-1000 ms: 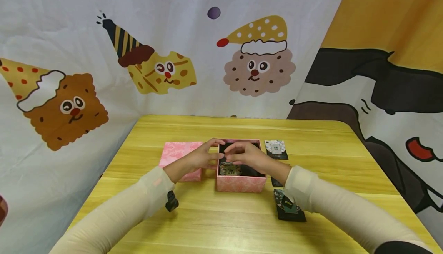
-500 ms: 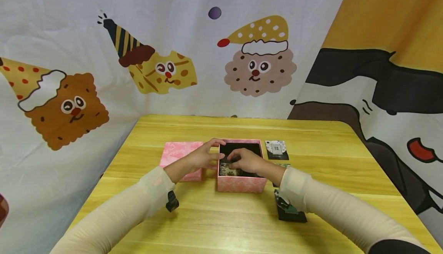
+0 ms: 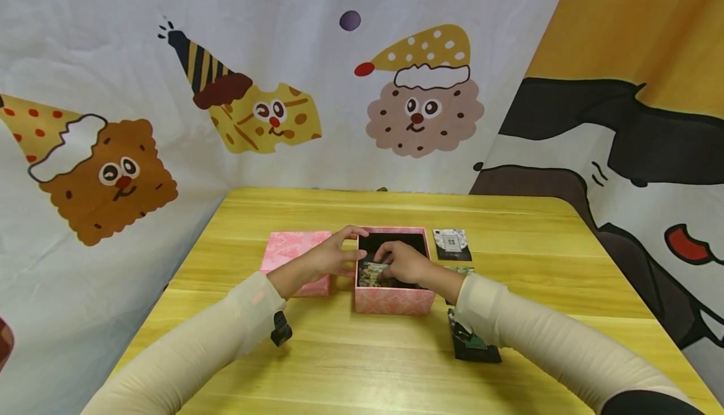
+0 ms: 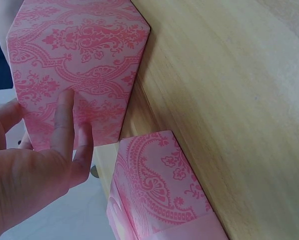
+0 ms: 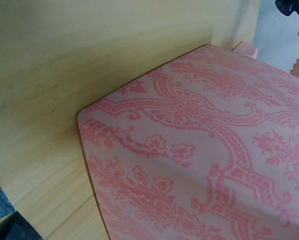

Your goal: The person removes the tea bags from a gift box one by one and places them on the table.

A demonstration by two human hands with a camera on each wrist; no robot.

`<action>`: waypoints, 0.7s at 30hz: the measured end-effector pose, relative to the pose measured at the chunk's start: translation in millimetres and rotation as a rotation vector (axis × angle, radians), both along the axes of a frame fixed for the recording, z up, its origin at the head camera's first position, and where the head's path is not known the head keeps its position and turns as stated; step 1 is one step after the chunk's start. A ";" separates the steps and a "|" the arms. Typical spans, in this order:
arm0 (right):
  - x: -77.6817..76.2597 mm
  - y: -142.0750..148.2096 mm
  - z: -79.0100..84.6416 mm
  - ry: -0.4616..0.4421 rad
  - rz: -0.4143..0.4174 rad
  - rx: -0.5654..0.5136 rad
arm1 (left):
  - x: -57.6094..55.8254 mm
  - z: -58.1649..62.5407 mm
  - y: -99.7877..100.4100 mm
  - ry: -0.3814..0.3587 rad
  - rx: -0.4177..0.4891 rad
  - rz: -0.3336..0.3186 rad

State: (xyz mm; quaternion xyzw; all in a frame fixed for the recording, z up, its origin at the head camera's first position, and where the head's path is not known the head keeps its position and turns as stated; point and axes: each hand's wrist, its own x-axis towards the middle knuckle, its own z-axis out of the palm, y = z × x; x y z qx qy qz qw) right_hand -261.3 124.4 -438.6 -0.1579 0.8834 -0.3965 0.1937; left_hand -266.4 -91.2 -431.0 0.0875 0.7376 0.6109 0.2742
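Note:
An open pink patterned box (image 3: pixel 394 302) with a dark interior sits mid-table. My left hand (image 3: pixel 330 254) is at its left side, thumb and index finger at the rim. In the left wrist view, the fairly straight fingers (image 4: pixel 64 117) touch the patterned outer wall. My right hand (image 3: pixel 407 263) reaches into the box with curled fingers. It pinches a small flat packet (image 3: pixel 370 275) with a gold-and-dark print near the front left corner inside; the fingertips are partly hidden. The right wrist view shows mostly the box's outer wall (image 5: pixel 189 125), with the right hand out of sight.
The pink lid-like box piece (image 3: pixel 291 248) lies left of the box, partly under the left forearm. On the right are a white-and-black packet (image 3: pixel 452 245), a partly covered packet behind the sleeve, and a dark green-printed packet (image 3: pixel 477 347). A patterned curtain (image 3: pixel 351 119) hangs behind the table.
My right hand has lowered from above the box into it, its fingers coming down on the small packet, whose upper edge now appears tipped up. My left hand stays in place.

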 end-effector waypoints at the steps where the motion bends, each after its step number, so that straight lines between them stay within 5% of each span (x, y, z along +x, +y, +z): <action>1: 0.2 0.0 0.3 -0.008 0.013 -0.003 | 0.1 0.2 -0.1 0.001 0.000 -0.003; 7: 0.8 0.4 -0.1 -0.047 0.113 -0.038 | -0.3 0.0 -0.4 0.005 0.007 -0.012; 14: 0.9 0.2 -0.8 -0.010 -0.002 -0.068 | -0.6 -1.4 0.1 0.010 -0.002 -0.011; 21: -0.4 0.4 -0.6 -0.057 0.047 -0.059 | -1.1 -0.3 -0.4 0.006 -0.003 -0.013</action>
